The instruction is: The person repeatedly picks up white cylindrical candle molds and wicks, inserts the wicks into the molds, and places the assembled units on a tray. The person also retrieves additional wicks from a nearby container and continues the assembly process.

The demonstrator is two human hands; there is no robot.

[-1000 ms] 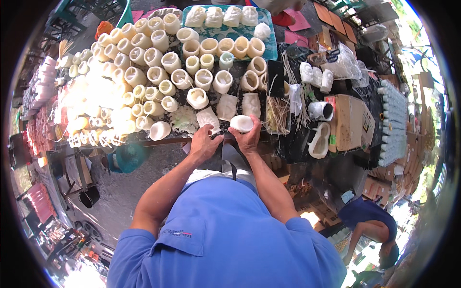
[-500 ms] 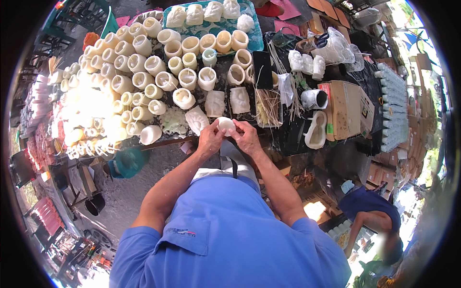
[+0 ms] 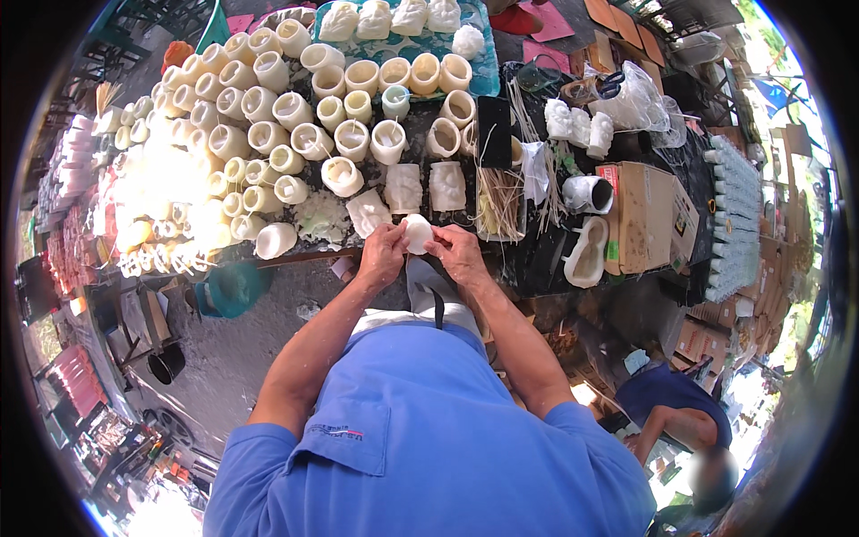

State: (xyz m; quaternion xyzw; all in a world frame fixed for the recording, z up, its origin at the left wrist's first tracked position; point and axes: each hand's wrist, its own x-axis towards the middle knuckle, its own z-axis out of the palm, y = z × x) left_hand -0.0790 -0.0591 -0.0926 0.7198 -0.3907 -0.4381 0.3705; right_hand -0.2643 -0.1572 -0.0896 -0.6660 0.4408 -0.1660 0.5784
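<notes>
Between both hands, just off the table's near edge, is a white, rounded, wax-like piece (image 3: 417,234). My left hand (image 3: 385,255) grips its left side with fingers and thumb. From the right, the fingertips of my right hand (image 3: 460,254) pinch its other side. Just beyond stand white embossed pieces, one tilted block (image 3: 368,213) nearest my left hand and an upright one (image 3: 403,189) behind it. Past these is a cream cup-shaped mould (image 3: 342,177) with a thin stick across its mouth. Another cream cup (image 3: 276,241) lies tipped at the table edge.
Many cream cups (image 3: 265,136) crowd the table's left. A teal tray (image 3: 481,67) holds white figures at the back. Right are a box of thin strands (image 3: 497,210), a white hollow mould (image 3: 587,253) and cardboard (image 3: 646,215). A person (image 3: 676,407) bends at lower right.
The white piece has turned in my fingers and shows a taller oval face. Both hands stay around it, with small finger shifts. The view has shifted slightly; the person at lower right has moved.
</notes>
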